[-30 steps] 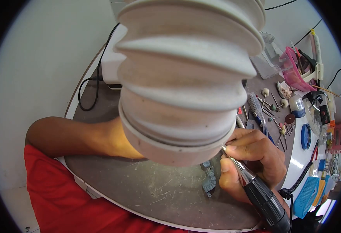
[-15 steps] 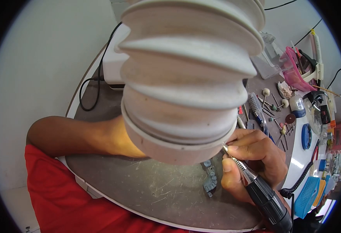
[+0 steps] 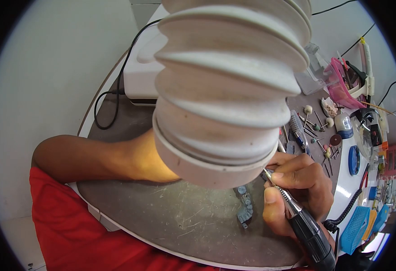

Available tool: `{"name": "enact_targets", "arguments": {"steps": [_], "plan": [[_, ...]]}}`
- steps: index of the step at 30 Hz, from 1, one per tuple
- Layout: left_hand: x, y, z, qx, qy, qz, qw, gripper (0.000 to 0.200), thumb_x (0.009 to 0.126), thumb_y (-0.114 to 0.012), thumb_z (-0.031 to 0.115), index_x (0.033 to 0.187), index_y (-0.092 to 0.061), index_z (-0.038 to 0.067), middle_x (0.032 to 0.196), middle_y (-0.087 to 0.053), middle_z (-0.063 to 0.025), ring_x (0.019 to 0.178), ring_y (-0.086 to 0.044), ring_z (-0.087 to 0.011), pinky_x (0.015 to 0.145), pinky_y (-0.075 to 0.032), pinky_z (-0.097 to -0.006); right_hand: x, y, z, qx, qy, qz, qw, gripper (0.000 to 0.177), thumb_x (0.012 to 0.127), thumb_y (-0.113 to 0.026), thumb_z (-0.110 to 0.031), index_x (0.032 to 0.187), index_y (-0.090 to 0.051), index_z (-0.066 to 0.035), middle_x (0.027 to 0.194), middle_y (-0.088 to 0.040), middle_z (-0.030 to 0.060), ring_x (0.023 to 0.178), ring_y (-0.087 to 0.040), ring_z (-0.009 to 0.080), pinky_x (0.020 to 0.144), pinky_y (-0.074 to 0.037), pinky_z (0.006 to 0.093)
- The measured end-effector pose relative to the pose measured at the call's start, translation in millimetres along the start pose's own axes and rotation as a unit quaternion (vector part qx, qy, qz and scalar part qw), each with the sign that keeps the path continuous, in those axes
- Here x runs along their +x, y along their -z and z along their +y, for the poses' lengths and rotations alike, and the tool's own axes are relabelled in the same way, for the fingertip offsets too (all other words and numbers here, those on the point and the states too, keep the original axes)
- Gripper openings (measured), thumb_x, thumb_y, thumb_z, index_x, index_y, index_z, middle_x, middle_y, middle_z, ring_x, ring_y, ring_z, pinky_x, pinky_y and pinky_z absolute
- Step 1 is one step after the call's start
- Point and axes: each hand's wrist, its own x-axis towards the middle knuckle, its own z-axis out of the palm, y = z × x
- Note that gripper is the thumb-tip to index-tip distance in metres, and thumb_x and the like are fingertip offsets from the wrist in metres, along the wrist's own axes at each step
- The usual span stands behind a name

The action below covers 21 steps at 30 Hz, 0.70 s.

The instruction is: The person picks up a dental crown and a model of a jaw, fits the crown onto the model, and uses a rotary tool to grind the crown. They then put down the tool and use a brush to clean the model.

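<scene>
My right hand point(image 3: 310, 178) is closed around a black and silver rotary handpiece point(image 3: 305, 226), with thumb and fingers near its metal nose. The tip points up and left, to the rim of a wide white ribbed hose point(image 3: 225, 99). My left forearm point(image 3: 112, 156) reaches in from the left and goes behind this hose, which hides the left hand and anything in it. Light falls on the wrist. Below the hose mouth, left of my right hand, a blue-grey curved row of tooth shapes point(image 3: 245, 207) lies on the scratched grey tabletop point(image 3: 180, 226).
Several burs and polishing bits point(image 3: 326, 151), a clear-handled brush point(image 3: 298, 128) and a small bottle point(image 3: 344, 124) lie at the right. Beyond stand a pink basket point(image 3: 338, 88) of tools and a blue tray point(image 3: 356, 229). A white box point(image 3: 141, 67) with a black cable stands behind the hose.
The hose and white box appear shifted slightly right in view. My right hand and the handpiece's tip sit slightly farther right; the grip is unchanged. The tooth-shaped piece stays in place.
</scene>
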Motion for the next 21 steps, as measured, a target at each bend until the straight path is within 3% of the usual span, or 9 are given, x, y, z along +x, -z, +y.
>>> {"name": "enact_targets", "arguments": {"steps": [1, 3, 4, 6, 10, 12, 13, 15, 21], "plan": [[0, -4, -10, 0.000, 0.000, 0.001, 1.000, 0.044, 0.081, -0.079, 0.008, 0.121, -0.062, 0.002, 0.120, -0.065, -0.0126, 0.109, -0.061, -0.0226, 0.094, -0.051, -0.0357, 0, 0, 0, 0.000, 0.000, -0.001, 1.000, 0.020, 0.081, -0.068, -0.004, 0.096, -0.055, 0.002, 0.079, -0.059, 0.0140, 0.074, -0.067, 0.0264, 0.075, -0.056, 0.0374], [4, -13, -29, -0.075, -0.195, 0.065, 0.976, 0.042, 0.081, -0.079, 0.008, 0.120, -0.063, 0.002, 0.119, -0.065, -0.0127, 0.108, -0.061, -0.0227, 0.094, -0.050, -0.0359, 1, 0, -2, -0.016, -0.005, -0.003, 1.000, 0.020, 0.079, -0.068, -0.004, 0.094, -0.057, 0.002, 0.079, -0.061, 0.0144, 0.075, -0.068, 0.0272, 0.074, -0.056, 0.0365], [3, -12, -25, -0.075, -0.196, 0.065, 0.976, 0.042, 0.081, -0.079, 0.008, 0.120, -0.063, 0.002, 0.119, -0.065, -0.0127, 0.108, -0.061, -0.0227, 0.094, -0.050, -0.0359, 1, 0, -2, -0.016, -0.005, -0.003, 1.000, 0.020, 0.079, -0.068, -0.004, 0.094, -0.057, 0.002, 0.079, -0.061, 0.0144, 0.075, -0.068, 0.0272, 0.074, -0.056, 0.0365], [1, -5, -7, -0.011, 0.017, 0.009, 1.000, 0.043, 0.081, -0.079, 0.007, 0.121, -0.062, 0.002, 0.120, -0.065, -0.0126, 0.109, -0.061, -0.0228, 0.094, -0.050, -0.0359, 2, -2, -1, -0.016, -0.004, 0.004, 1.000, 0.020, 0.078, -0.069, -0.003, 0.093, -0.058, 0.002, 0.078, -0.062, 0.0139, 0.075, -0.068, 0.0272, 0.074, -0.055, 0.0359], [6, -9, 11, -0.113, 0.095, 0.051, 0.988, 0.023, 0.092, -0.071, 0.019, 0.096, -0.069, -0.003, 0.088, -0.074, -0.0093, 0.083, -0.071, -0.0092, 0.075, -0.056, -0.0179, 3, -3, -2, -0.023, -0.002, 0.006, 1.000, 0.020, 0.078, -0.069, -0.002, 0.094, -0.058, 0.003, 0.078, -0.062, 0.0137, 0.076, -0.068, 0.0270, 0.075, -0.055, 0.0363], [-1, -3, -2, 0.015, 0.016, -0.002, 1.000, 0.047, 0.081, -0.080, 0.008, 0.124, -0.061, 0.002, 0.124, -0.064, -0.0130, 0.113, -0.060, -0.0228, 0.097, -0.050, -0.0358, 2, -3, -4, -0.027, -0.028, 0.000, 0.999, 0.020, 0.077, -0.069, -0.001, 0.094, -0.058, 0.003, 0.079, -0.063, 0.0145, 0.077, -0.068, 0.0265, 0.077, -0.055, 0.0371], [-1, -6, -14, 0.015, 0.016, -0.003, 1.000, 0.047, 0.081, -0.080, 0.008, 0.124, -0.061, 0.002, 0.124, -0.064, -0.0130, 0.113, -0.060, -0.0228, 0.097, -0.050, -0.0358, 1, -3, -4, -0.027, -0.028, 0.000, 0.999, 0.020, 0.077, -0.069, -0.001, 0.094, -0.058, 0.003, 0.079, -0.063, 0.0145, 0.077, -0.068, 0.0265, 0.077, -0.055, 0.0371], [-1, -13, -29, -0.054, -0.178, 0.062, 0.981, 0.048, 0.081, -0.080, 0.009, 0.125, -0.061, 0.002, 0.125, -0.063, -0.0131, 0.114, -0.060, -0.0229, 0.097, -0.049, -0.0357, -1, -3, -4, -0.022, -0.024, 0.010, 0.999, 0.020, 0.077, -0.069, 0.000, 0.094, -0.058, 0.004, 0.080, -0.063, 0.0149, 0.076, -0.068, 0.0264, 0.078, -0.055, 0.0377], [-7, -12, -31, -0.039, -0.160, 0.056, 0.985, 0.049, 0.082, -0.079, 0.008, 0.126, -0.060, 0.002, 0.126, -0.063, -0.0126, 0.114, -0.060, -0.0230, 0.098, -0.049, -0.0358, 0, -1, -5, -0.014, -0.043, -0.008, 0.999, 0.022, 0.077, -0.069, 0.002, 0.095, -0.058, 0.003, 0.082, -0.063, 0.0154, 0.080, -0.068, 0.0272, 0.081, -0.055, 0.0392]]}}
